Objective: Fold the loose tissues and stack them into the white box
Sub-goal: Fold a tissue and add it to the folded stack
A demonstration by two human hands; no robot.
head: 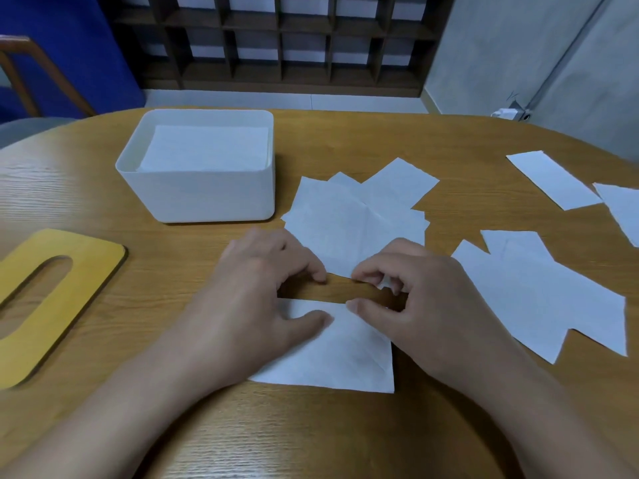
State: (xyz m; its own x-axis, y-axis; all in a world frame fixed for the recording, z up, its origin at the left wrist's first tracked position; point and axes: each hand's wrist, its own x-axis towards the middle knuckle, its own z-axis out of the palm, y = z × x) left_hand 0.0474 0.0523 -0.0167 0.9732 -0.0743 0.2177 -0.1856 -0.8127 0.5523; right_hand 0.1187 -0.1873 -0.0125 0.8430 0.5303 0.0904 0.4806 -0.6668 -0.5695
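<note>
While right hand (408, 288) pinches edge, tissue (339, 357) under left hand (262, 288)

The left hand (262, 288) covered the near tissue's (339, 361) left corner. The frame's left edge cut off the yellow lid (52, 299); its right edge cut off a loose tissue (622, 209). The box's (200, 195) wall hid the stack's (204, 146) lower layers.
</note>
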